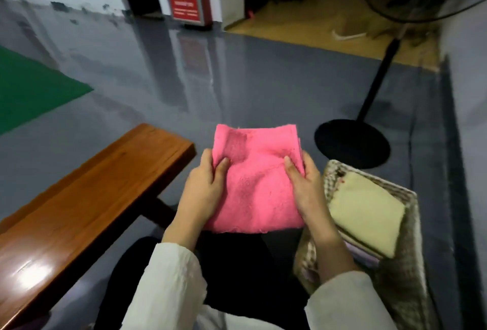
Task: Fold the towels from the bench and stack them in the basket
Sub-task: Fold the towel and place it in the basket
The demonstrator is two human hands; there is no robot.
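Forearms forward, left hand (204, 188) and right hand (307, 184) each pinch the pink towel (254, 195), thumbs on top.

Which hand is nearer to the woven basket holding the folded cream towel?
Right. The right hand grips the pink fluffy towel beside the woven basket; the left hand grips its far edge.

Bench (87, 198) left; basket (411, 250) right; towel (258, 184) between.

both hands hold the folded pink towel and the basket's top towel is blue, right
Not blue: in the head view the top towel in the basket is cream. The left hand and right hand do hold the folded pink towel.
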